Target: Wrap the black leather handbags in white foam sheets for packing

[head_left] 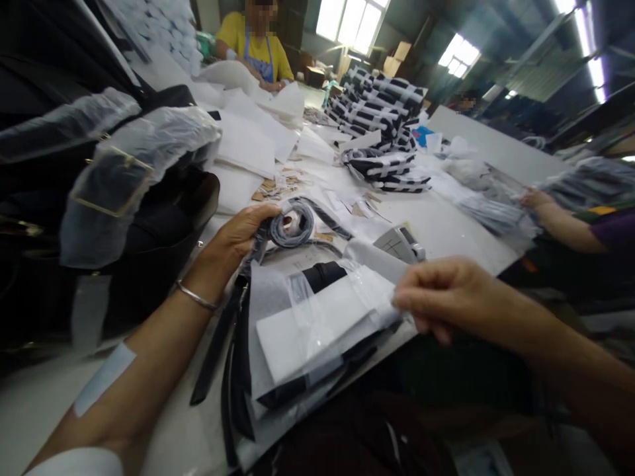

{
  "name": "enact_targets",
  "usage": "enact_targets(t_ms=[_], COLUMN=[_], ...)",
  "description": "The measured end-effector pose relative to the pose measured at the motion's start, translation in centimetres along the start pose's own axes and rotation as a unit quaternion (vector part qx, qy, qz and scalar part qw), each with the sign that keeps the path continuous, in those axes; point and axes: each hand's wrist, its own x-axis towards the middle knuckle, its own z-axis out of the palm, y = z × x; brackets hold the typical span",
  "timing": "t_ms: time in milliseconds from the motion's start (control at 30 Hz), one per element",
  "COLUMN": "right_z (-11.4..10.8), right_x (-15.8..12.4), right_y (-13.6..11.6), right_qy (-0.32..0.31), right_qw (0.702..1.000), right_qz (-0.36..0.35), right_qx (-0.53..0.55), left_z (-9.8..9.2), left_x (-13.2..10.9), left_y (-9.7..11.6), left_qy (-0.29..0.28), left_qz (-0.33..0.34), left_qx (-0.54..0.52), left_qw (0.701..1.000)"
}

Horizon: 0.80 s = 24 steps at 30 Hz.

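My left hand (243, 233) is wrapped around a coiled dark strap (306, 228) in clear plastic, held above the table. Below it lies a black bag (325, 274) partly covered by white wrapping sheets, with a white foam pad (317, 324) and clear plastic across its top. Dark straps trail from the bag's left side. My right hand (444, 297) is closed, fingertips pinched at the right end of the foam pad; what they hold, if anything, cannot be made out. A grey tape dispenser (398, 244) stands just behind that hand.
Black bags with plastic-wrapped handles (133, 158) crowd the left. White foam sheets (248, 142), paper scraps (280, 185) and a stack of wrapped black-and-white bundles (381, 109) cover the table further back. A person in yellow (282, 59) works opposite; another person's arm (560, 221) reaches in from the right.
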Motion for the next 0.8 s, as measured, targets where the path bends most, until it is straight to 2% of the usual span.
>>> enact_targets(t_ms=[33,67,133,200,267,333,467,567,633,800], right_z=[0.9,2.2,5.6,9.1,11.6,13.0,13.4,13.5,14.0,15.9], right_x=[-1.8,-3.2,-4.6,-4.4,-3.6,-3.0,-2.9,-2.9,-2.6,-2.3], right_y=[2.7,5.4,9.7,12.0,12.5,12.3,12.3,12.7,12.9,13.3], right_qy=[-0.084,-0.127,-0.103,-0.051,-0.002,0.025,0.029,0.019,0.009,-0.011], right_qw=[0.991,0.972,0.937,0.902,0.868,0.852,0.854,0.835,0.814,0.747], right_qz=[0.075,0.129,0.163,0.132,0.089,0.057,0.010,-0.026,-0.045,-0.098], right_qx=[0.073,0.148,0.290,0.407,0.488,0.521,0.519,0.549,0.579,0.658], left_z=[0.3,0.7,1.5,2.5,3.7,5.3,9.4,12.8,15.1,20.8], left_x=[-0.3,-0.6,-1.6,-3.0,-4.6,-6.7,-11.2,-14.3,-16.0,-18.9], left_y=[0.3,0.5,1.0,1.6,2.3,3.2,4.6,4.8,4.5,3.3], left_qy=[0.003,0.005,-0.003,-0.017,-0.022,-0.020,-0.038,-0.079,-0.096,-0.106], left_qz=[0.006,0.012,0.037,0.080,0.128,0.164,0.211,0.247,0.251,0.196], left_qx=[-0.006,-0.011,-0.012,0.010,0.050,0.089,0.150,0.172,0.171,0.158], left_qw=[1.000,1.000,0.999,0.997,0.990,0.982,0.965,0.950,0.948,0.962])
